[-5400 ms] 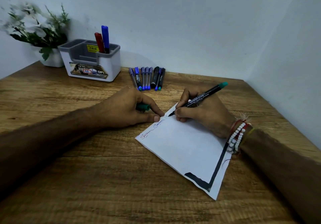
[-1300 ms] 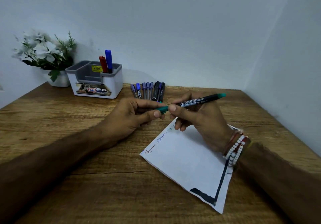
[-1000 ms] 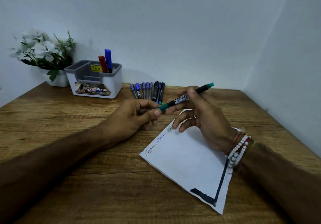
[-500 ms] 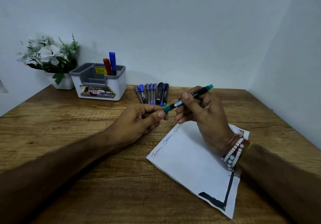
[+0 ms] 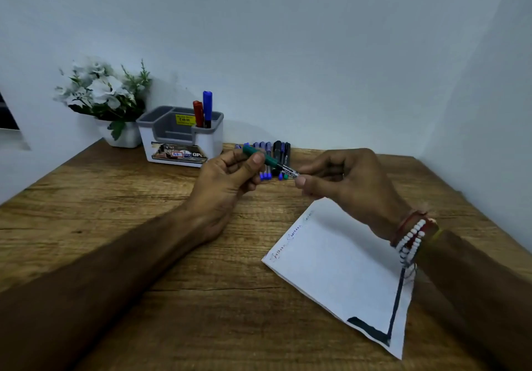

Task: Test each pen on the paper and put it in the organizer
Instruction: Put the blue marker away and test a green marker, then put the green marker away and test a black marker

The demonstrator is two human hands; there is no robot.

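The left hand (image 5: 227, 175) and the right hand (image 5: 345, 180) hold one green pen (image 5: 273, 164) between them, lifted off the desk (image 5: 115, 212) a little short of its far edge. The left hand's thumb and curled fingers grasp the pen's green end, which points up and toward the organizer (image 5: 178, 143). The right hand's thumb and forefinger pinch the black printed part of the barrel at the lower end, its other fingers curled behind. The pen slopes down from left to right and passes in front of the row of pens (image 5: 280, 150) that lie side by side on the desk at the far edge, just right of the organizer. The organizer, white with a grey rim, stands at the far edge toward the left corner, and a red marker (image 5: 197, 113) and a blue marker (image 5: 207, 107) stand upright in its rear right compartment. A potted plant (image 5: 106, 97) with white flowers sits in the far left corner, just beside the organizer. The paper (image 5: 345, 270) lies flat and skewed toward the right edge, below the right hand, with handwriting along its upper left edge and a thick black line at its lower right corner. Bracelets (image 5: 411, 239) circle the right wrist.
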